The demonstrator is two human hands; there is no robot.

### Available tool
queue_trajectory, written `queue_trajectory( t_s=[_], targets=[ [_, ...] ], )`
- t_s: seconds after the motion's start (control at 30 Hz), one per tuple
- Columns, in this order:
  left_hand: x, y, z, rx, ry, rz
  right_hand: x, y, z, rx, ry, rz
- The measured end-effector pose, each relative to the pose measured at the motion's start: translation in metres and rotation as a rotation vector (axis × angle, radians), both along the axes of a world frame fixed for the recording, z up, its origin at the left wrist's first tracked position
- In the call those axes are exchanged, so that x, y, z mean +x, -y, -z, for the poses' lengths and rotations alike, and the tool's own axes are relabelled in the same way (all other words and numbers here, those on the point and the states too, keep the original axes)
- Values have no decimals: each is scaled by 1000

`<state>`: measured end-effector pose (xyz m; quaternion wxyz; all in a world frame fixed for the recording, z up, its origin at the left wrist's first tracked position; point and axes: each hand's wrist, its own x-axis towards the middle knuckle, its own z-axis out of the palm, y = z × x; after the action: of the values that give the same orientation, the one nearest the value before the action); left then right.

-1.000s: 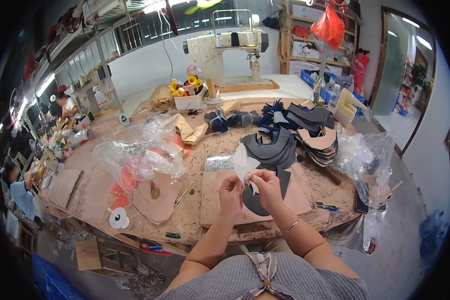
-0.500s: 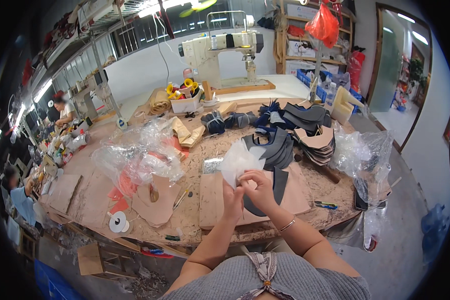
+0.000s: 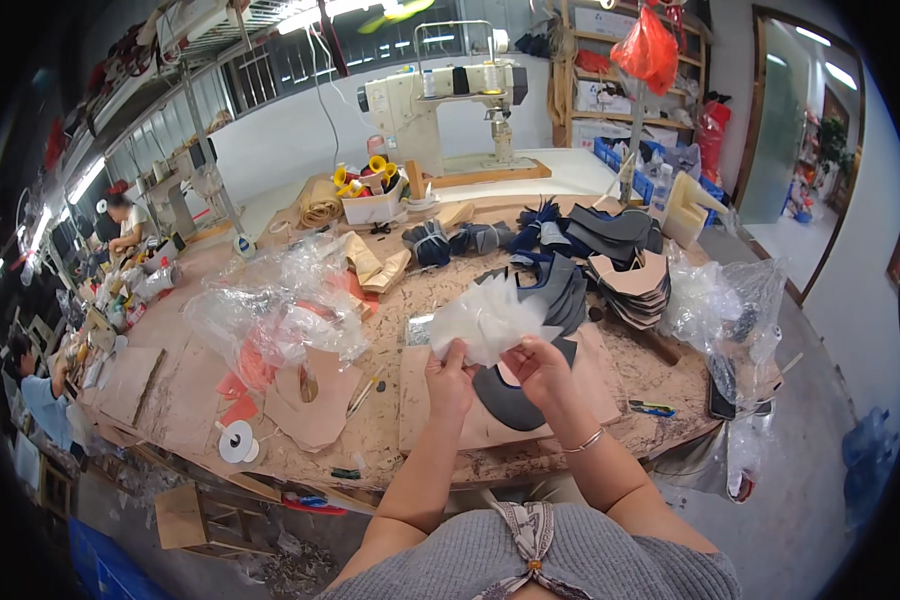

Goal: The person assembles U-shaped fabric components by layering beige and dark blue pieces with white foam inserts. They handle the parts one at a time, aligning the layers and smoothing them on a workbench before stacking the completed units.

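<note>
A fanned stack of thin, white translucent sheets is held up over the worktable. My left hand pinches its lower left edge, thumb on top. At the lower right edge my right hand has its fingers closed on the same sheets. Just beneath my hands a dark grey curved cut piece lies on a tan board, partly covered by the sheets and my right hand. Behind the sheets, more grey curved pieces are spread in an overlapping pile.
Clear plastic bags lie left, another bag right. Tan layered pieces and tied dark bundles sit farther back. A cutter knife and white spool rest near the front edge. A sewing machine stands behind.
My hands have moved apart, the left slightly leftward and the right to the right. The white sheets, bunched before, are now spread into a wide fan between them.
</note>
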<state>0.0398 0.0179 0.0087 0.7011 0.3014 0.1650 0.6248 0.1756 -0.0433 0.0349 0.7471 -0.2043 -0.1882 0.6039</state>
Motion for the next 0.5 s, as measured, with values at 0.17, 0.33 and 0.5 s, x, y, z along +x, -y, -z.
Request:
queue_trajectory(
  t_s=[0.17, 0.33, 0.5],
  targets=[
    [-13, -25, 16, -22, -76, 36, 45, -2, 4, -58, -97, 112],
    [-18, -45, -12, 58, -304, 23, 67, 14, -10, -24, -31, 173],
    [-35, -92, -18, -12, -180, -115, 110, 32, -14, 197, -111, 257]
  ],
)
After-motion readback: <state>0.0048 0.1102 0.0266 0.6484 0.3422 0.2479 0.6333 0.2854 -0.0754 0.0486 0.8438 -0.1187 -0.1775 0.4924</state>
